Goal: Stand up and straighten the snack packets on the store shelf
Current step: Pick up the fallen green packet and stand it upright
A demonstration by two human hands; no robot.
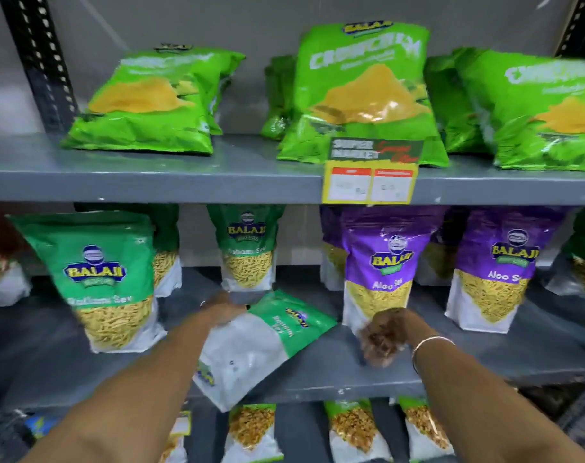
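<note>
A green and white Ratlami Sev packet (257,345) lies flat and askew on the middle shelf (334,372), its bottom end jutting over the front edge. My left hand (222,309) rests on the packet's upper left edge, fingers curled on it. My right hand (384,335), blurred with fingers bent, hovers at the base of an upright purple Aloo Sev packet (381,262); whether it touches the packet I cannot tell. Another Ratlami Sev packet (107,279) stands upright at the left, and one more (247,248) stands behind the fallen one.
A second purple Aloo Sev packet (495,272) stands at the right. Light green Crunchem bags (361,91) lean on the top shelf, with a yellow price tag (371,182) on its edge. More packets (354,429) stand on the shelf below. A black slotted upright (40,61) is at left.
</note>
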